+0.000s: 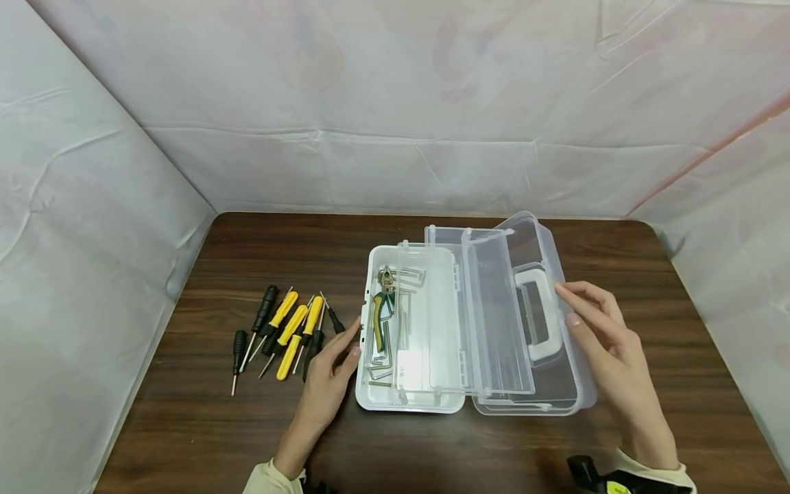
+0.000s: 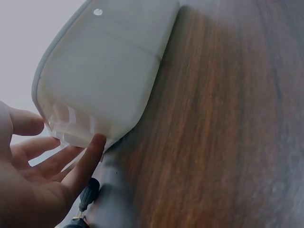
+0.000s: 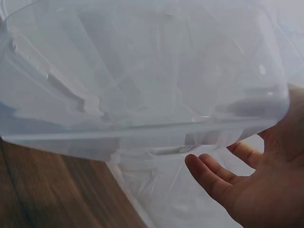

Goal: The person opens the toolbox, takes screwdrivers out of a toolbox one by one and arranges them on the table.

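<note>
A white plastic toolbox base [image 1: 432,329] stands uncovered, its translucent lid [image 1: 583,384] folded out to the right with a white handle [image 1: 537,302]. A clear inner tray [image 1: 500,309] overlaps base and lid. Inside the base lie green-and-yellow pliers [image 1: 378,322] and several hex keys [image 1: 387,343]. My left hand [image 1: 330,377] touches the base's left wall with extended fingers, seen also in the left wrist view. At the lid's right rim, my right hand [image 1: 607,343] touches the edge with fingers loosely spread. Lid plastic hides part of that hand in the right wrist view.
Several screwdrivers with yellow handles [image 1: 284,309] and black handles [image 1: 239,346] lie loose on the brown wooden table [image 1: 432,453], left of the box. Pale sheeting [image 1: 395,103] rises behind and on both sides of the table.
</note>
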A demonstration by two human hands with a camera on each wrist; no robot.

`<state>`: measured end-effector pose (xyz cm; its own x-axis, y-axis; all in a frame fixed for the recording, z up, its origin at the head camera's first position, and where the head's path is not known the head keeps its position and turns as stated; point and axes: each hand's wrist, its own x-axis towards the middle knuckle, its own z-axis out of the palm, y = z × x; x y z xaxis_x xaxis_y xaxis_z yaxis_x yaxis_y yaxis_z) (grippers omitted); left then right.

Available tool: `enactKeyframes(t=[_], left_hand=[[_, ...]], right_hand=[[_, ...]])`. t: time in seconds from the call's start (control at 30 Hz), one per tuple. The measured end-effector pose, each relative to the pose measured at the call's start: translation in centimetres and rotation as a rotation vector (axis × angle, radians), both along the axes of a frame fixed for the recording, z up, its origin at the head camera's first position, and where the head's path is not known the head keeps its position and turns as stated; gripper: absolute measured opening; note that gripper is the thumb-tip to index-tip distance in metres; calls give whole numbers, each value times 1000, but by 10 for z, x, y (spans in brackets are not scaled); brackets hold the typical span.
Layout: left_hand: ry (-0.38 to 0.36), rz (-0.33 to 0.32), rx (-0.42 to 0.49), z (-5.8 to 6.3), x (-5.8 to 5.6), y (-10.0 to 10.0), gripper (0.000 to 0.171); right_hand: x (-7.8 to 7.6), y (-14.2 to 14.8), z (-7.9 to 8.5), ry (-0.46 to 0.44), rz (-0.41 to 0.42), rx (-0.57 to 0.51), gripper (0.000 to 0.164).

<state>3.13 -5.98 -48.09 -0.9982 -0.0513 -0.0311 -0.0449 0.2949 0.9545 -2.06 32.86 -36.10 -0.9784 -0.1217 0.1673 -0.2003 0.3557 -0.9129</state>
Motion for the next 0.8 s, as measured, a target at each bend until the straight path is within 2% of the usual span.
enactKeyframes(t=[0.1,0.2,0.3,0.4,0.63,0.8], left_hand=[[13,-8,-8,0,0,-1,48],[11,-11,51,-1,-1,0,51],[8,-11,116,-1,-1,1,54],[15,-8,140,-2,-1,1,54],[8,-3,169,-4,-3,0,53],[5,33,154,-5,-5,3,53]], right_hand=[[-1,-10,4,15,15,-51,41],[-2,-19,9,28,31,-81,40],[-3,-28,14,21,30,-63,39],[-4,-37,17,20,34,-45,38],[-9,-59,13,248,152,-65,37],[-11,-73,7,315,205,-108,36]])
